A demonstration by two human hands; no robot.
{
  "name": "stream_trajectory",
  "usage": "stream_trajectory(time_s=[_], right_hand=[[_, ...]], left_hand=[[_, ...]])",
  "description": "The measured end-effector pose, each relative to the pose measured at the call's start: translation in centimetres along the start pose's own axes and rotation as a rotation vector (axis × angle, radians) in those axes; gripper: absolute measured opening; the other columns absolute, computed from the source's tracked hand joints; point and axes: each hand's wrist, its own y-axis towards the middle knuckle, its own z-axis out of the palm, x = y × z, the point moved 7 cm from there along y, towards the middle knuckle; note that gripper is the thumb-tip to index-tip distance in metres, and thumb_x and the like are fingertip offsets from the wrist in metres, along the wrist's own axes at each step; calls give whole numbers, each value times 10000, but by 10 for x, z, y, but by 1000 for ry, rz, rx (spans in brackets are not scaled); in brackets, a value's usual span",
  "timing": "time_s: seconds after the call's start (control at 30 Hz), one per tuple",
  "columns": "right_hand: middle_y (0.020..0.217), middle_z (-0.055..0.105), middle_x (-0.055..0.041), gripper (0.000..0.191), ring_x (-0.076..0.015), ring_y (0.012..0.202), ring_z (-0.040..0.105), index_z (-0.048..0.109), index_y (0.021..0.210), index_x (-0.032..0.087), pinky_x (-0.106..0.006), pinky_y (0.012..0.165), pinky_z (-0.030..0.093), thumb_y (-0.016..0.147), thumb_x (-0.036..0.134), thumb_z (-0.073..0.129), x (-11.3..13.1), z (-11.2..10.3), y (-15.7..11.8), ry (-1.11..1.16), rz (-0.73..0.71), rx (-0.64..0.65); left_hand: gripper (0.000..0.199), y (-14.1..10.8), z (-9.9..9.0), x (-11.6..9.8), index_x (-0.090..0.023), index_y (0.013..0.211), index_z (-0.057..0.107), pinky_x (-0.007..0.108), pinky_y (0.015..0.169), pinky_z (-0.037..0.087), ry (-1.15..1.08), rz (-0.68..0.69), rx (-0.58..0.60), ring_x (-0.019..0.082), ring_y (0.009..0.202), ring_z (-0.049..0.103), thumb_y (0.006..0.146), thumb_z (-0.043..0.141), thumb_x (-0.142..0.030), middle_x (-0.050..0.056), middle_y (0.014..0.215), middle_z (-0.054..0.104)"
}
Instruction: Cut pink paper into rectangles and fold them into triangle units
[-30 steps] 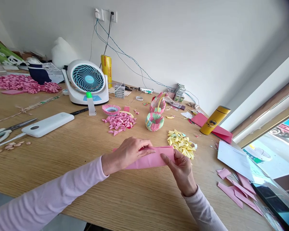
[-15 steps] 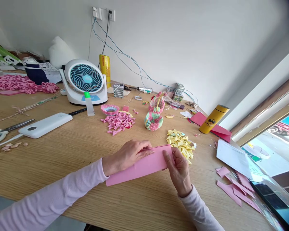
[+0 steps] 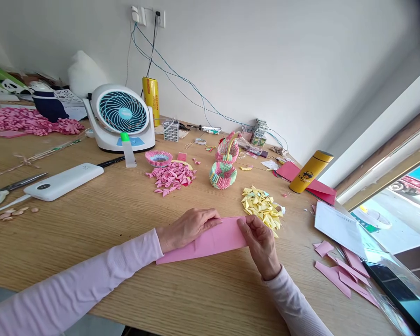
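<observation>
A folded sheet of pink paper [image 3: 210, 243] is held between my two hands, low over the table. My left hand [image 3: 191, 228] grips its upper edge, thumb on the near face and fingers behind. At the right end, my right hand [image 3: 262, 242] pinches the corner between thumb and fingers. Just beyond my right hand lies a heap of folded yellow paper pieces [image 3: 261, 205]. Farther off to the left is a heap of folded pink paper pieces [image 3: 171, 176]. A small multicoloured paper basket [image 3: 223, 176] stands between and behind the heaps.
A white fan [image 3: 122, 116] and a glue bottle [image 3: 128, 151] stand at the back left. Scissors [image 3: 7, 189] and a white power bank [image 3: 65, 182] lie left. To the right are a yellow cylinder [image 3: 310, 171], pink paper strips [image 3: 343, 275] and a dark phone [image 3: 399, 294].
The paper's left end has risen slightly, and its top edge has dropped a little. Both hands keep their hold, with my left hand shifted slightly right. The camera view has moved slightly.
</observation>
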Motion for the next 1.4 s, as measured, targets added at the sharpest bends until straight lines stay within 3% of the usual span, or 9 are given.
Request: stream_trajectory(time_s=[0.17,0.53,0.77,0.97,1.03,1.2,1.3,1.4], right_hand=[[612,448,31,284,-114,551,351,568,730,194,-239,492,279,882,435,575,1,-1,-3,-29,8,-14],[658,453,22,260,-123,575,373,540,790,199,-245,511,313,914,427,524,1,1,-4,-56,-17,19],[597,328,54,339,-108,538,297,460,685,199,-236,468,247,947,413,447,13,6,0,-350,-67,147],[595,438,38,292,-110,527,381,523,740,185,-229,476,301,950,369,436,6,6,-3,-450,-117,83],[599,464,33,280,-113,527,408,523,746,184,-231,492,324,954,348,430,5,5,-6,-500,-157,42],[634,512,19,237,-122,543,453,554,812,176,-232,505,357,959,312,427,11,-4,-10,-538,-235,-24],[673,557,4,199,-123,562,489,572,846,174,-225,517,384,956,277,442,20,-11,-14,-563,-317,-53],[701,596,-2,148,-117,566,521,588,887,175,-209,518,403,946,234,466,28,-21,-20,-606,-412,-119]], left_hand=[[284,-3,1,-2,-167,912,580,211,606,365,110,57,-24,115,624,545,982,389,-365,-3,748,607],[291,-4,2,-8,-162,874,575,217,572,357,192,144,-43,112,602,567,996,370,-327,-9,705,601],[306,-3,0,-15,-159,817,568,232,560,335,254,208,-38,119,605,584,1001,364,-296,10,712,627],[306,6,10,-2,-166,852,587,229,569,336,255,97,122,150,650,626,991,386,-351,17,741,667],[288,8,10,5,-170,869,592,226,573,336,253,38,117,151,659,622,977,417,-373,14,764,670],[296,4,-7,17,-186,914,618,218,588,329,166,-64,86,133,683,596,945,461,-435,-6,786,668],[327,-4,-21,20,-180,871,641,211,565,316,90,-103,140,119,646,556,845,593,-502,-14,751,654],[334,-15,-37,23,-163,815,638,204,542,318,-27,-168,115,108,625,512,762,686,-489,-14,740,634]])
